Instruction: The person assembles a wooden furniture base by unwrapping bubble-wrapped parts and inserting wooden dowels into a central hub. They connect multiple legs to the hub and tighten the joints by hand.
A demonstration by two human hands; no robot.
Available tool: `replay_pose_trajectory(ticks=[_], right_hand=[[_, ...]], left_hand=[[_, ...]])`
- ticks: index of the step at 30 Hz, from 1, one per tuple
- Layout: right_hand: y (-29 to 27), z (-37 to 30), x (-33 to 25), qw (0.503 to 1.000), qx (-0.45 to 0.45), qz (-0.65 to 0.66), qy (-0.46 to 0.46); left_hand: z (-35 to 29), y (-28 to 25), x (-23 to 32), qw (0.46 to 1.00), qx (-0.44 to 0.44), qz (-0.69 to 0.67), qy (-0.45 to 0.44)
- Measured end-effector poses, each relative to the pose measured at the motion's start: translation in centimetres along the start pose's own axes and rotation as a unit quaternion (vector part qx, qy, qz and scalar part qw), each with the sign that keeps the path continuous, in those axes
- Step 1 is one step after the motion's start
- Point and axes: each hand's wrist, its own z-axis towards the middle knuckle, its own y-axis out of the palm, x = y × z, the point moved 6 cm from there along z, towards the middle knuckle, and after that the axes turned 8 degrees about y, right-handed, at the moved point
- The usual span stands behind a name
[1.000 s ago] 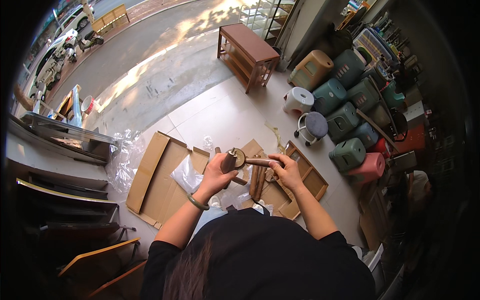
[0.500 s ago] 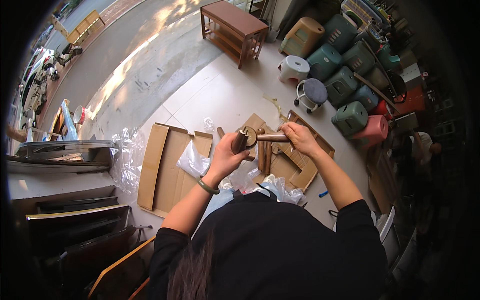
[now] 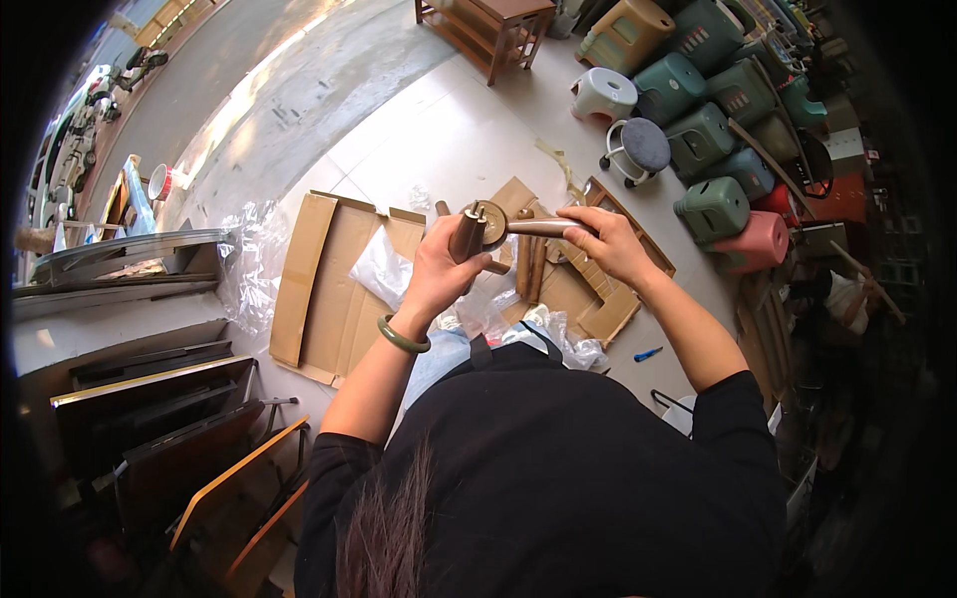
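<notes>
A brown wooden post (image 3: 468,237) is gripped by the left hand (image 3: 437,267), of which the fingers are wrapped around it; two metal pins are seen at its top. At one o'clock of this hand, close beside the post, a round wooden disc (image 3: 494,227) is placed. From the disc, a wooden rod (image 3: 538,227) is extended toward three o'clock, and its far end is pinched by the right hand (image 3: 606,241) between the thumb and the fingers. Whether the post is fixed to the disc cannot be told.

Below, on the floor (image 3: 419,125), an opened cardboard sheet (image 3: 334,299) is laid at nine o'clock of the left hand, with a white plastic bag (image 3: 382,269) partly upon it. Wooden sticks (image 3: 531,269) are gathered at five o'clock of the disc. At five o'clock of the right hand, a small blue tool (image 3: 648,355) is seen. A grey round stool (image 3: 638,147) is found at one o'clock of the right hand.
</notes>
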Motion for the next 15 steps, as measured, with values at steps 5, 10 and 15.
replay_pose_trajectory(ticks=[5, 10, 15], right_hand=[[-0.3, -0.4, -0.1, 0.997, 0.033, -0.052, -0.047], [0.7, 0.7, -0.1, 0.989, 0.006, -0.125, -0.082], [0.7, 2.6, 0.4, 0.997, -0.034, -0.058, 0.024]], left_hand=[[-0.3, 0.4, 0.2, 0.999, 0.03, -0.013, -0.009], [-0.3, 0.4, 0.2, 1.0, 0.029, 0.003, -0.007], [-0.3, 0.3, 0.1, 0.999, 0.039, -0.01, -0.004]])
